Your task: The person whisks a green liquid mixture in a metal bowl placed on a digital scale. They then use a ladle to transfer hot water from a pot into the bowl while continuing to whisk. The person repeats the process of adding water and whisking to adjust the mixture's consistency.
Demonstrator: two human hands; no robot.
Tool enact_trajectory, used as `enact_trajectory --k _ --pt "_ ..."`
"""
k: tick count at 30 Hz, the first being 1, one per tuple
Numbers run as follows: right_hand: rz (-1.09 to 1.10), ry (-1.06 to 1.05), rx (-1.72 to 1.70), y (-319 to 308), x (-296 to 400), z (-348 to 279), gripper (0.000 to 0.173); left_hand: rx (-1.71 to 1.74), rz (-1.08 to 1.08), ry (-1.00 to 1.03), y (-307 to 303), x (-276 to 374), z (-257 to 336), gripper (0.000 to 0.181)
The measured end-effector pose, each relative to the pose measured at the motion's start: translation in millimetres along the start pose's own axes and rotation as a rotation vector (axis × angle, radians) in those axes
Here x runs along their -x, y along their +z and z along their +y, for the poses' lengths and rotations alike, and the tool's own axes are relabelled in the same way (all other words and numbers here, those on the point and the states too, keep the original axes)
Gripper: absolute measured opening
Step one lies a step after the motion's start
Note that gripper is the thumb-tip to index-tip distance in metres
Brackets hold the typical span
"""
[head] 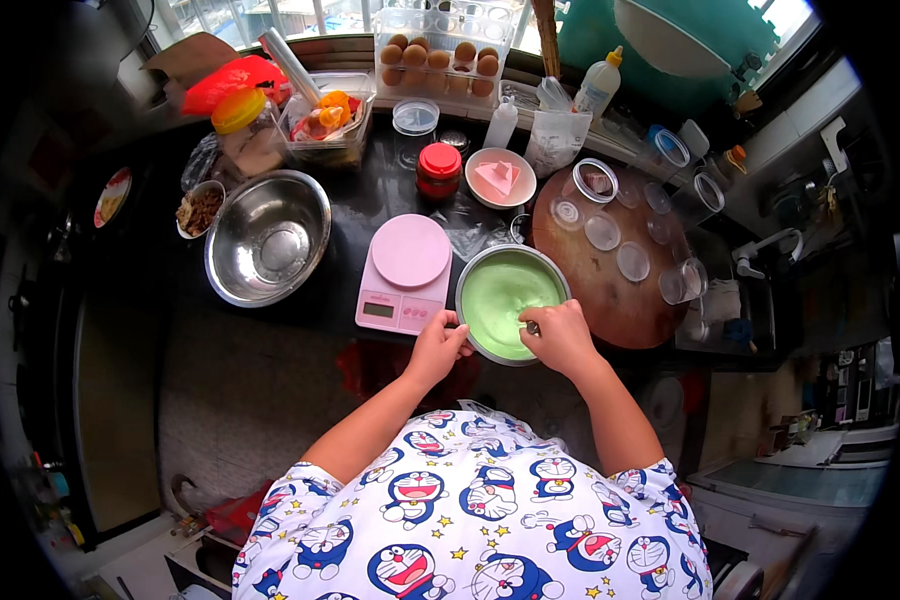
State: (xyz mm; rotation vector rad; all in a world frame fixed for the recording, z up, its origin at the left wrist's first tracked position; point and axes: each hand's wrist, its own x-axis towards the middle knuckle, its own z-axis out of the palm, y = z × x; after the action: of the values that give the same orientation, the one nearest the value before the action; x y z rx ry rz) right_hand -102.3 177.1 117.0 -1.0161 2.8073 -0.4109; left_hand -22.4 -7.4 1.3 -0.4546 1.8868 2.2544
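A metal bowl (461,289) with pale green creamy liquid (501,300) stands at the counter's near edge, in the middle of the head view. My left hand (441,346) grips its rim on the left side. My right hand (561,335) is closed around the handle of a utensil (532,328) over the bowl's right part; its lower end is hidden in the liquid. Just left of the bowl lies a pink digital kitchen scale (411,252) with nothing on its round plate. Farther left is a large, empty stainless steel basin (268,238).
On the right, a round wooden board (592,289) holds several clear plastic cups and lids (633,262). Behind stand a red-lidded jar (439,171), a white bowl with pink pieces (500,178), a squeeze bottle (501,124) and an egg holder (441,67). A sink faucet (766,251) is at far right.
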Motion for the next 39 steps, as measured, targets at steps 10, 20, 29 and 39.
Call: enact_trajectory --k 10,20,29,39 --pt "0.266 0.096 -0.139 -18 -19 21 0.02 0.02 0.024 0.032 1 4 0 0.018" --pt "-0.084 0.109 -0.613 -3 -10 -10 0.022 0.037 -0.019 -0.003 -1 1 0 0.021" --pt "0.007 0.203 -0.023 -16 -3 24 0.017 0.07 0.019 0.001 2 4 1 0.019" --pt "0.214 0.092 -0.362 12 -12 16 0.02 0.055 0.016 -0.002 2 5 5 0.019"
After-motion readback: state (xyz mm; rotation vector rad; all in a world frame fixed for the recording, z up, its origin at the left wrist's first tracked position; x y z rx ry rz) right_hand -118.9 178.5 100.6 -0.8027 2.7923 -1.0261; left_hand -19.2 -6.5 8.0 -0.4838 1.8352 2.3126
